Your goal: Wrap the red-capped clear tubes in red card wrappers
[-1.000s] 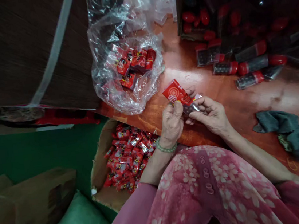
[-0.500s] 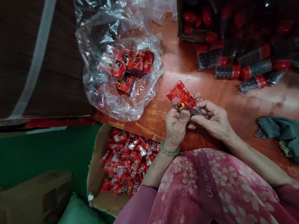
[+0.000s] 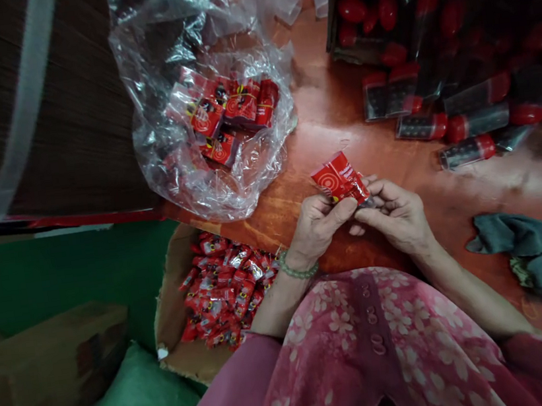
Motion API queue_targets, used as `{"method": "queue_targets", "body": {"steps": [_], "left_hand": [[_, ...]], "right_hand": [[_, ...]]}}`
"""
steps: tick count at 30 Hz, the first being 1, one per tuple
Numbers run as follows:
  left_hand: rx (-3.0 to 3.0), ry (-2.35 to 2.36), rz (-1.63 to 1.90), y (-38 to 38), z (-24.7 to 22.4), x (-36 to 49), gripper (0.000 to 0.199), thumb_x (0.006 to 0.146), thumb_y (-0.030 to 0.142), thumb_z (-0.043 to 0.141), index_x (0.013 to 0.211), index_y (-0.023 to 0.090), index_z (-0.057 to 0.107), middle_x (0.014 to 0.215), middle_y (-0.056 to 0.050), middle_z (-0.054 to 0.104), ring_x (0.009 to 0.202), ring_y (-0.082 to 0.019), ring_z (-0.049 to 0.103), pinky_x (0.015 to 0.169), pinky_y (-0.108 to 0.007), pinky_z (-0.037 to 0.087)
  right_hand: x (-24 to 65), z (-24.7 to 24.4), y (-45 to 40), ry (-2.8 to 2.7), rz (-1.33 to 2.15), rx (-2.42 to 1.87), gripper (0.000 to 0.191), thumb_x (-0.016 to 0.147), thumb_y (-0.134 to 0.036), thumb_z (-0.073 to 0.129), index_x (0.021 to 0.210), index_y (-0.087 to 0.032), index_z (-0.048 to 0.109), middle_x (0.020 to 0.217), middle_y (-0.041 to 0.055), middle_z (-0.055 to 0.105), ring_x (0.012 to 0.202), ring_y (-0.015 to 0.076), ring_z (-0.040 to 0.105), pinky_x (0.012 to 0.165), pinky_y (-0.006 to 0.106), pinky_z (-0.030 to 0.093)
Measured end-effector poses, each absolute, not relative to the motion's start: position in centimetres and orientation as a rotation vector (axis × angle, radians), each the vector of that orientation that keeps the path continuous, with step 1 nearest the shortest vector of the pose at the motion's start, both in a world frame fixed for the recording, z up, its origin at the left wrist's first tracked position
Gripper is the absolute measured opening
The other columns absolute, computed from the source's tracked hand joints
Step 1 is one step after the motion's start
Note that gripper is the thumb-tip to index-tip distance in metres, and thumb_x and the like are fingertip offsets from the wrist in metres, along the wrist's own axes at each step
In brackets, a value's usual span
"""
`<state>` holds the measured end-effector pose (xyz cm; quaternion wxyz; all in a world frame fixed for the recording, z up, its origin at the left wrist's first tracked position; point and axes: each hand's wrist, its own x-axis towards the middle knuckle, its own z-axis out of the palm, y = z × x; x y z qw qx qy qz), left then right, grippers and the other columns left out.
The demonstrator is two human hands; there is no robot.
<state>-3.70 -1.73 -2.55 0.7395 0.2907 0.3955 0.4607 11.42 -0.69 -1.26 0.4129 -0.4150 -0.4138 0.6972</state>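
Note:
A small red printed packet (image 3: 339, 177) is held between my two hands above the reddish wooden table (image 3: 326, 132). My left hand (image 3: 318, 227), with a green bead bracelet at the wrist, pinches its lower left part with the thumb on top. Fingers and thumb of my right hand (image 3: 395, 213) grip its lower right end, where dark contents show through clear film. Up and to the left, a clear plastic bag (image 3: 173, 186) lies open with several stacks of red packets (image 3: 240, 104) in it.
Below the table's left edge a cardboard box (image 3: 172, 329) holds many filled red packets (image 3: 218, 296). Red-capped clear tubes (image 3: 475, 123) lie at the upper right, by a dark box of more. A grey-green cloth (image 3: 509, 231) rests at right.
The packet has tipped, and its clear lower end is now largely covered by my fingers. My left thumb has slid further across it. The whole view has shifted slightly.

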Motion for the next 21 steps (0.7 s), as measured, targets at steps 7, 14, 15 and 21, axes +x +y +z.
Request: {"method": "queue_targets", "body": {"steps": [7, 14, 15, 21], "left_hand": [[0.459, 0.885, 1.170, -1.8, -1.1, -2.8, 0.050, 0.073, 0.055, 0.084, 0.106, 0.019, 0.077, 0.122, -0.012, 0.076, 0.118, -0.029, 0.071, 0.099, -0.038, 0.057], [0.298, 0.947, 1.235, -2.3, -0.3, -1.5, 0.045, 0.068, 0.054, 0.087, 0.092, 0.016, 0.077, 0.099, -0.010, 0.081, 0.096, -0.026, 0.077, 0.084, -0.035, 0.061], [0.285, 0.952, 1.261, -2.4, -0.3, -1.4, 0.041, 0.067, 0.050, 0.089, 0.088, 0.017, 0.077, 0.095, -0.008, 0.081, 0.091, -0.023, 0.077, 0.085, -0.033, 0.060], [0.278, 0.977, 1.276, -2.4, -1.0, -1.1, 0.039, 0.060, 0.043, 0.093, 0.086, 0.017, 0.078, 0.089, -0.004, 0.081, 0.084, -0.019, 0.076, 0.087, -0.031, 0.058]], "right_hand": [[11.6, -1.7, -0.7, -1.088, 1.839, -0.996, 0.030, 0.080, -0.043, 0.083, 0.092, -0.022, 0.066, 0.068, -0.0028, 0.073, 0.057, 0.0111, 0.071, 0.059, 0.021, 0.062], [11.4, -2.3, -1.3, -1.218, 1.721, -1.042, 0.031, 0.079, -0.044, 0.083, 0.091, -0.022, 0.066, 0.074, -0.0028, 0.073, 0.060, 0.0117, 0.070, 0.062, 0.024, 0.062], [11.3, -2.5, -1.5, -1.243, 1.658, -1.049, 0.030, 0.078, -0.041, 0.085, 0.091, -0.022, 0.066, 0.080, -0.0025, 0.074, 0.063, 0.0115, 0.070, 0.065, 0.024, 0.062], [11.5, -3.9, -2.3, -1.381, 1.452, -1.130, 0.038, 0.077, -0.036, 0.085, 0.104, -0.026, 0.060, 0.117, 0.0023, 0.073, 0.079, 0.0125, 0.075, 0.074, 0.025, 0.063]]}}
